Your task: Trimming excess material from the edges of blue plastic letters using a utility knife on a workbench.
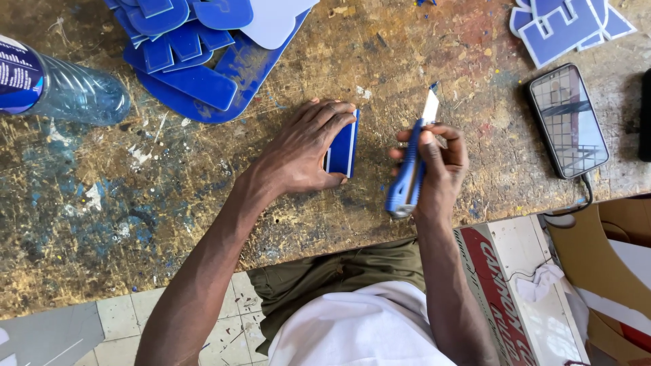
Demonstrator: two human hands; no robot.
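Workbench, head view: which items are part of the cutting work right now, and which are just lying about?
In use:
left hand on small blue piece
right hand gripping blue utility knife

Lying about:
pile of blue cut shapes
plastic bottle
phone
blue letters

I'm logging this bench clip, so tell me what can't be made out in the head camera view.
- Small blue piece: mostly covered by the left hand; its full shape is hidden.
- Utility knife: the handle's middle sits behind the right hand fingers.
- Plastic bottle: cut off by the left edge.
- Stack of blue cutouts: cropped by the top edge.
- Phone: screen shows only reflections.
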